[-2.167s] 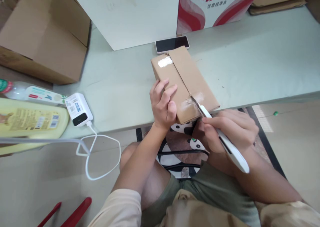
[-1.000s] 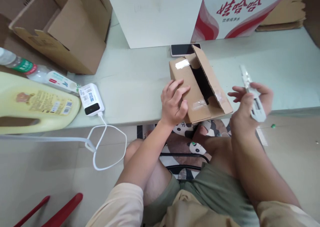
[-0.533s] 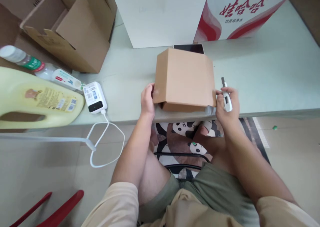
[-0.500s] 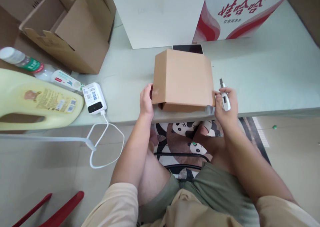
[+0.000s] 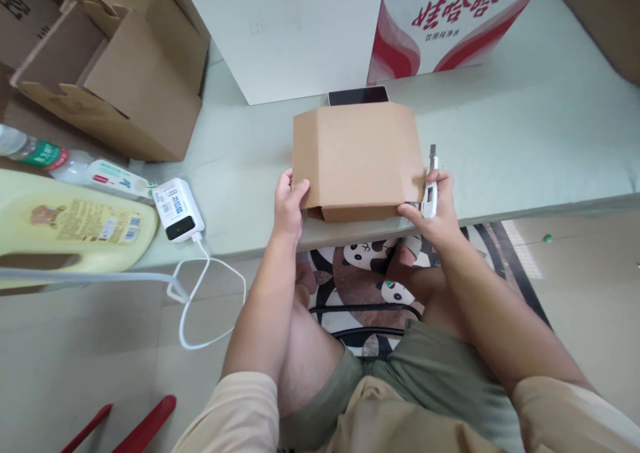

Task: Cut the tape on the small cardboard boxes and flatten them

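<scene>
L hand (image 5: 289, 208) pinches ctn (image 5: 360, 154) edge; R hand (image 5: 442, 214) pinches edge + cutter (image 5: 429, 198); wht/red box (image 5: 410, 23): "饮用纯净水".

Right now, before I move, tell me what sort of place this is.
Probably a room in a home, though a small shop's back room is possible: a panda-patterned mat lies on the tiled floor, and a yellow jug and open carton stand near a phone.

On the counter (image 5: 510, 133), I have the cardboard carton (image 5: 359, 156) centrally before me, the smartphone (image 5: 358, 96) just behind it, the water carton (image 5: 453, 30) farther back. My right hand (image 5: 440, 203) has the utility knife (image 5: 430, 196). Leftward lie the cabled device (image 5: 177, 206), bottle (image 5: 73, 166) and jug (image 5: 95, 230), the open box (image 5: 140, 86) behind.
</scene>
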Demonstrator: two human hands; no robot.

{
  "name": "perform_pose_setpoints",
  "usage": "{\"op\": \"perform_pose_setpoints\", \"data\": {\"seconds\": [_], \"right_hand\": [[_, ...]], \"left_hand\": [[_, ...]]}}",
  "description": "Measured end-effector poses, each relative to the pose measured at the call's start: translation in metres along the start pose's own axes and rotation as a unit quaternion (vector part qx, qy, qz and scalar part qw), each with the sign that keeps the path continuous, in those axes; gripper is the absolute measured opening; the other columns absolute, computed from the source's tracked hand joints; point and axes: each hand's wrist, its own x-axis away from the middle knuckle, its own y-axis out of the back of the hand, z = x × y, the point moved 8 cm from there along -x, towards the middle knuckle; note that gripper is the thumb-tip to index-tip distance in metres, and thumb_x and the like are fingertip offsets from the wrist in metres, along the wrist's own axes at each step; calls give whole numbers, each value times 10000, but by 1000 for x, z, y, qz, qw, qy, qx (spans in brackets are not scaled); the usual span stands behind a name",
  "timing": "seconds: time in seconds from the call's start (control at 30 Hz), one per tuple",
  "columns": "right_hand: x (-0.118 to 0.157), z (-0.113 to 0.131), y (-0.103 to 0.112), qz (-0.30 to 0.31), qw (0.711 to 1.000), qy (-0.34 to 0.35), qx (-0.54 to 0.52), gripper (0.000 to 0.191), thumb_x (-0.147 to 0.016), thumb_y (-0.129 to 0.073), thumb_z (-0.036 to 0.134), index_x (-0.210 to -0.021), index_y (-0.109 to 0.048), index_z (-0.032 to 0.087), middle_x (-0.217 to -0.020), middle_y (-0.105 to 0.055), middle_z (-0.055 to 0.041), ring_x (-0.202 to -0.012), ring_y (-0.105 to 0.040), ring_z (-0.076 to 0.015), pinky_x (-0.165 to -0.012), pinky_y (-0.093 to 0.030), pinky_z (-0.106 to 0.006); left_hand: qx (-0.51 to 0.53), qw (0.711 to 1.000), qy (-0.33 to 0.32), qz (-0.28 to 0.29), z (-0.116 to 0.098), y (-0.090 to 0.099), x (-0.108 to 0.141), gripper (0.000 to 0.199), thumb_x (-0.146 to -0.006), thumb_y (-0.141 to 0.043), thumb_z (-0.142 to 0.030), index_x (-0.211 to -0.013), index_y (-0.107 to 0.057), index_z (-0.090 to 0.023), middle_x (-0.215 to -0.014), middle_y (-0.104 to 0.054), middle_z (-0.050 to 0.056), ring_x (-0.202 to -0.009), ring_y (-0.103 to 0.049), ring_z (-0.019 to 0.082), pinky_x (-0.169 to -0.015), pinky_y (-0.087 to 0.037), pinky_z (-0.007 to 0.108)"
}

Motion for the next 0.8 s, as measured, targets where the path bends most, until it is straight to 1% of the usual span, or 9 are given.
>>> {"op": "perform_pose_setpoints", "data": {"seconds": [0.13, 0.2, 0.3, 0.43, 0.53, 0.6, 0.67, 0.73, 0.8], "right_hand": [[3, 8, 13, -81, 995, 8, 52, 614, -656, -831, 547, -1002, -399, 280, -862, -401, 27, -728, -445, -162, -684, -447, -346], [4, 11, 19, -114, 991, 13, 75, 573, -669, -830, 514, -977, -411, 273, -837, -392, 36, -682, -400, -139, -645, -413, -329], [4, 12, 20, -104, 992, 11, 63, 514, -716, -794, 501, -968, -412, 267, -817, -393, 43, -661, -399, -125, -619, -376, -312], [4, 16, 21, -113, 993, 15, 42, 327, -866, -665, 469, -957, -427, 265, -777, -398, 44, -630, -412, -125, -598, -363, -310], [5, 20, 23, -134, 989, 39, 43, 253, -903, -625, 442, -932, -449, 263, -757, -409, 39, -618, -409, -128, -585, -366, -310], [4, 18, 25, -148, 987, 43, 45, 216, -903, -614, 411, -921, -461, 260, -744, -409, 39, -609, -400, -128, -580, -362, -308], [4, 12, 30, -177, 983, 38, 40, 178, -895, -601, 371, -915, -464, 259, -739, -402, 39, -608, -391, -130, -581, -358, -307], [4, 3, 38, -218, 975, 28, 30, 140, -882, -584, 329, -906, -465, 260, -753, -404, 34, -633, -403, -136, -605, -369, -309], [5, -5, 46, -257, 966, 20, 26, 108, -866, -573, 294, -893, -476, 257, -771, -409, 28, -674, -429, -146, -650, -397, -319]], "left_hand": [[-38, 999, -32, 2, -3, -3, 0, 625, -686, -741, -671, -1101, -557, -241, -1110, -721, 95, -1072, -709, 287, -865, -568, 381], [-61, 997, -42, -1, -3, -4, -1, 643, -687, -747, -689, -1106, -559, -239, -1052, -724, 87, -1017, -719, 275, -828, -565, 367], [-91, 995, -41, -29, -2, 0, -1, 645, -680, -771, -697, -1075, -594, -219, -962, -731, 74, -913, -724, 239, -771, -555, 329], [-102, 993, -37, -55, -6, 3, 0, 625, -692, -779, -687, -1067, -644, -205, -875, -737, 62, -812, -719, 219, -690, -547, 305], [-85, 994, -31, -60, -10, 2, 1, 563, -692, -795, -625, -1041, -659, -205, -871, -736, 57, -769, -702, 209, -654, -530, 297], [-64, 995, -45, -69, -13, 4, 0, 441, -732, -761, -558, -980, -673, -204, -879, -729, 52, -804, -695, 204, -692, -530, 294], [-62, 993, -45, -86, -12, 10, -2, 281, -785, -688, -464, -893, -677, -204, -817, -704, 34, -780, -676, 188, -696, -521, 286], [-103, 989, -28, -107, -7, 18, -6, 173, -809, -627, -367, -842, -673, -203, -726, -664, 15, -702, -641, 169, -667, -505, 279], [-171, 980, -18, -104, -1, 22, -10, 137, -788, -640, -301, -867, -681, -197, -761, -686, 24, -728, -644, 172, -688, -513, 285]]}}
